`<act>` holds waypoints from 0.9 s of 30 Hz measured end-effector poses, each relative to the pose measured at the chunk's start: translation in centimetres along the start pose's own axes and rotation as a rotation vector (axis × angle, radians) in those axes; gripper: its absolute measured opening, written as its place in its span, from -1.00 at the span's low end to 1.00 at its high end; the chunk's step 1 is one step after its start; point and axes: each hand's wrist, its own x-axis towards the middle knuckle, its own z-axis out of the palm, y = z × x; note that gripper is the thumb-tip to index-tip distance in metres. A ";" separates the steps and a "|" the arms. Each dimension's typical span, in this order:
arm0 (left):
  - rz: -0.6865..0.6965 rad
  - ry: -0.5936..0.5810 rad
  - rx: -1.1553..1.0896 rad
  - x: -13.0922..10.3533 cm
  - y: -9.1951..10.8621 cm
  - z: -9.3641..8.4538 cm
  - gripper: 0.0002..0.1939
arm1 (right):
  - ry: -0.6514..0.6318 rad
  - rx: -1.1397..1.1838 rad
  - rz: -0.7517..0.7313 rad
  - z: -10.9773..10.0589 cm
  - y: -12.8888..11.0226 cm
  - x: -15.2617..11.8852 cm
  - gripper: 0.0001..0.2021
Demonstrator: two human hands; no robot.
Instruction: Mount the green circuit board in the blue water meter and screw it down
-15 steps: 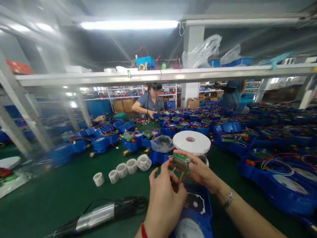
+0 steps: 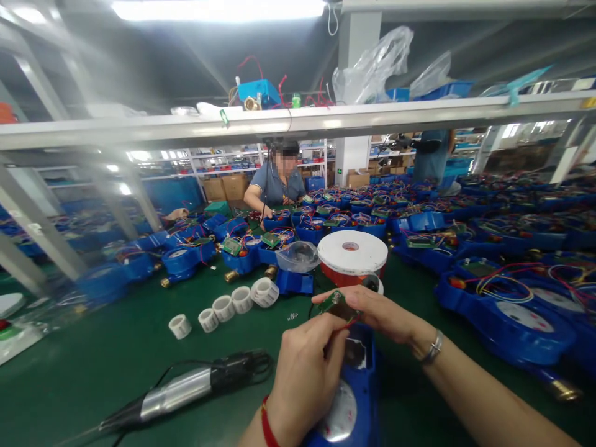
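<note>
Lowered toward the blue meter (image 2: 347,397) — green circuit board (image 2: 336,303), pinched by right hand (image 2: 372,313); left hand (image 2: 305,372) grips its wires.

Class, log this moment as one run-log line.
left hand: over blue meter | right hand: holds green circuit board | electric screwdriver: lying left

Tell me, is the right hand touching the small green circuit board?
Touching: in the head view the right hand pinches the green circuit board with its fingers.
</note>
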 end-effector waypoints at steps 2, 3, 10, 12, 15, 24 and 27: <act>-0.140 0.037 -0.117 -0.2 0.5 0.2 -0.88 | 0.035 0.006 0.006 0.4 0.2 -0.8 -0.39; -0.233 0.053 -0.208 -0.4 0.6 0.3 -0.89 | 0.104 -0.013 0.026 0.6 0.5 -1.3 -0.34; -0.443 0.222 -0.550 -2.3 0.6 1.9 -0.79 | 0.485 -0.307 0.122 2.9 3.0 -5.1 -0.56; -0.469 0.254 -0.553 -2.6 0.7 2.0 -0.79 | 0.475 -0.331 0.078 2.9 3.1 -5.4 -0.62; -0.423 0.249 -0.497 -2.9 0.7 1.9 -0.83 | 0.420 -0.377 0.052 2.4 2.9 -4.8 -0.66; -0.144 0.395 -0.147 -3.8 0.6 2.1 -0.91 | 0.123 -0.307 0.073 0.5 2.5 -2.4 -0.55; -0.179 0.403 -0.101 -4.1 0.8 2.3 -0.90 | 0.129 -0.346 0.147 -0.5 2.9 -0.4 -0.46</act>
